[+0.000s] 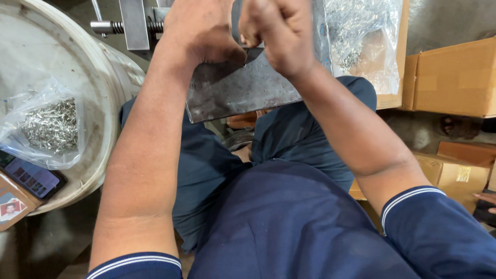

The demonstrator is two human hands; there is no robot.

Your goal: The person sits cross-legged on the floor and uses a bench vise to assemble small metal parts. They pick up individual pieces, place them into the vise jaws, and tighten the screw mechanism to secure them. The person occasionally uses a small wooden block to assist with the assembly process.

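two hands closed together over a grey metal plate

we see both forearms reaching up from dark blue sleeves with white-striped cuffs, meeting near the top edge of the view. our left hand is curled, its fingers bent inward and its thumb side resting against the upper edge of the metal plate, a dull grey slab that tilts down toward the lap. our right hand is bunched into a loose fist just beside the left, fingertips pressed together as if pinching something small; we cannot tell what, since the fingers hide it. the two hands touch or nearly touch above a notch in the plate's edge.

behind the left hand stands a steel fixture with a threaded screw sticking out to the left. to the left sits a large white round drum, and on its top lies a clear plastic bag of small shiny metal pins, next to a phone and a small card. beyond the right hand another clear bag of metal pieces lies in an open cardboard tray. brown cardboard boxes stand to the right. another person's fingers show at the far right edge.
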